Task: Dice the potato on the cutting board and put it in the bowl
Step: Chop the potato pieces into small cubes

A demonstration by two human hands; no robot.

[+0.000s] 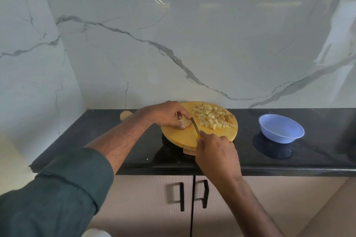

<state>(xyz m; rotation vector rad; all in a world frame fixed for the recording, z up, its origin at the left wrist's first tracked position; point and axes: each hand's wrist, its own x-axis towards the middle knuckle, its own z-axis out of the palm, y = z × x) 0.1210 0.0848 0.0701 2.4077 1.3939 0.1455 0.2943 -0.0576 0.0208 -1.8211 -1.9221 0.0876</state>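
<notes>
With the left hand point(169, 114) pinning the last potato piece point(185, 121) on the cutting board point(183, 134), the right hand point(216, 153) is gripping the knife point(195, 124), risking nicked fingertips while the bowl point(281, 129) is waiting.

Black countertop point(115, 136) with cutting board point(179, 136), bowl point(281, 131)

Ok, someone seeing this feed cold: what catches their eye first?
Most likely the pile of diced potato on the far right part of the round wooden cutting board. Next, the left hand holding the uncut potato piece while the right hand works the knife beside it. The blue bowl sits empty at right.
</notes>
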